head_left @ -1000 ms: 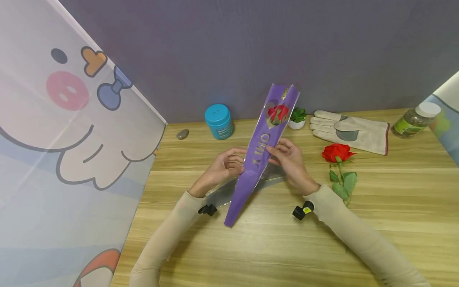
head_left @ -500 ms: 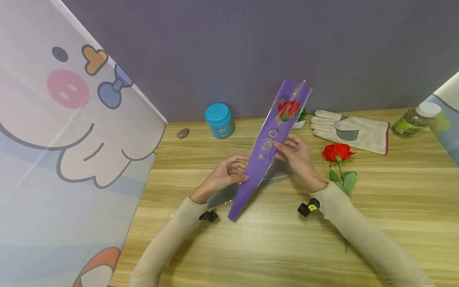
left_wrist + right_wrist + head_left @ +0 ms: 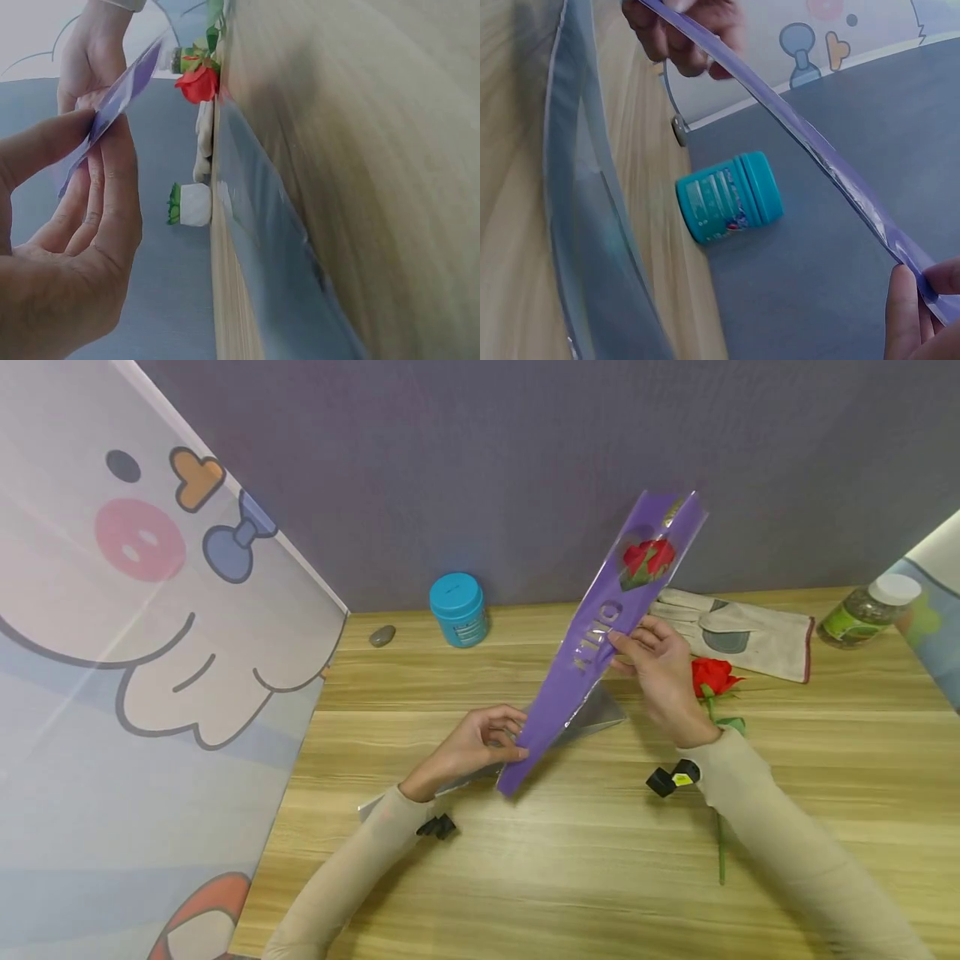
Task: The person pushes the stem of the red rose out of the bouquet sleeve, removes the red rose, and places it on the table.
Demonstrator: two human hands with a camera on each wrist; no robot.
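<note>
A long purple flower sleeve (image 3: 600, 635) with a red rose (image 3: 647, 560) showing through its heart window is held tilted above the wooden table (image 3: 570, 868). My right hand (image 3: 651, 653) pinches the sleeve at its middle. My left hand (image 3: 491, 739) pinches its narrow lower end, as the left wrist view shows with the sleeve (image 3: 112, 112) between thumb and fingers. In the right wrist view the sleeve (image 3: 795, 127) runs edge-on as a thin purple strip. A clear plastic wrapper (image 3: 592, 714) lies flat under the hands.
A loose red rose (image 3: 712, 677) with stem lies right of my right hand. A white work glove (image 3: 738, 631), a teal jar (image 3: 457, 610), a small stone (image 3: 382, 636) and a green-filled jar (image 3: 862, 610) stand along the back. A cartoon panel (image 3: 150, 652) stands at left.
Both hands have carried the sleeve up and to the right. Its top has risen higher against the wall, and the left hand has slid down to the sleeve's narrow end.
</note>
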